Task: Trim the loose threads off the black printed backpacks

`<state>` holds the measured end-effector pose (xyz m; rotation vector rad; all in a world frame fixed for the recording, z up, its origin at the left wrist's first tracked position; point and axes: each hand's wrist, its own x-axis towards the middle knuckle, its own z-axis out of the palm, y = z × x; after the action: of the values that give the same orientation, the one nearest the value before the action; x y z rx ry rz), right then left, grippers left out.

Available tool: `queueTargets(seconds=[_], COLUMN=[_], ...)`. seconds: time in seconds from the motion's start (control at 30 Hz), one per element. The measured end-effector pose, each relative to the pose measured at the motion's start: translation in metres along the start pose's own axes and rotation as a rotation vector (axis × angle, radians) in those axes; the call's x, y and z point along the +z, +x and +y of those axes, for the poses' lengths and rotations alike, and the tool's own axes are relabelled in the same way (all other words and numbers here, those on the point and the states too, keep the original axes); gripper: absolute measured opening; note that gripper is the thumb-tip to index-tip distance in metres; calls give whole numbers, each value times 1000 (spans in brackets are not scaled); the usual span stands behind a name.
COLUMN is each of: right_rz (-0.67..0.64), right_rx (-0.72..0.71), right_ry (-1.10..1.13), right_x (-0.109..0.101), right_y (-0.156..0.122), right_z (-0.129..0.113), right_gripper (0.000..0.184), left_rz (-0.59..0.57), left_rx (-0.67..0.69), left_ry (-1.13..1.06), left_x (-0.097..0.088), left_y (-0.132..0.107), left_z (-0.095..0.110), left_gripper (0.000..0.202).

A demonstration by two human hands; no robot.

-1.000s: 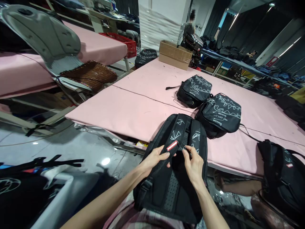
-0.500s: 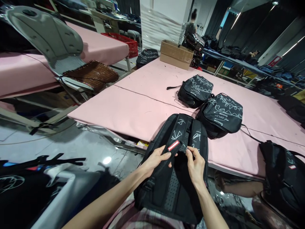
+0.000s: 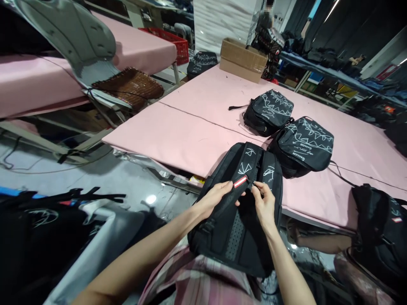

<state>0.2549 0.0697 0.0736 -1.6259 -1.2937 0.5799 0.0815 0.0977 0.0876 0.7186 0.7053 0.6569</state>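
Note:
A black backpack (image 3: pixel 237 235) with white line drawings rests back-side up on my lap, its top leaning on the edge of the pink table (image 3: pixel 197 131). My left hand (image 3: pixel 218 195) grips its shoulder strap just below a small red label (image 3: pixel 240 181). My right hand (image 3: pixel 263 202) is closed in a pinch on a small black part of the strap beside that label. Both hands meet at the middle of the backpack's upper back.
Two more black backpacks (image 3: pixel 270 111) (image 3: pixel 305 144) lie on the table beyond, with a cardboard box (image 3: pixel 243 59) at its far end. Another black bag (image 3: pixel 378 233) hangs at the right edge. A grey chair (image 3: pixel 76 38) and a red crate (image 3: pixel 178 40) stand left; a person stands far behind.
The view has tilted down and shifted, so everything sits a little higher and further right. Both hands keep their hold on the strap, with the right pinch slightly closer to the label.

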Motion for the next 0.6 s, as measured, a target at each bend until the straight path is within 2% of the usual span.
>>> queueTargets(seconds=[0.2, 0.27, 0.33, 0.47, 0.6], right_rz=[65, 27, -87, -308, -337], right_rx=[48, 57, 31, -148, -444], right_ry=[224, 209, 96, -89, -168], right_x=[-14, -22, -26, -18, -6], right_y=[2, -10, -29, -63, -77], right_z=[5, 5, 1, -12, -29], right_gripper=[25, 27, 27, 22, 14], left_rz=[-4, -9, -19, -24, 28], left_rx=[-2, 0, -8, -40, -62], left_ry=[-52, -37, -10, -34, -107], left_x=[-12, -19, -24, -28, -27], left_y=[-14, -26, -37, -46, -40], left_z=[6, 6, 6, 7, 8], left_gripper=[49, 51, 49, 36, 25])
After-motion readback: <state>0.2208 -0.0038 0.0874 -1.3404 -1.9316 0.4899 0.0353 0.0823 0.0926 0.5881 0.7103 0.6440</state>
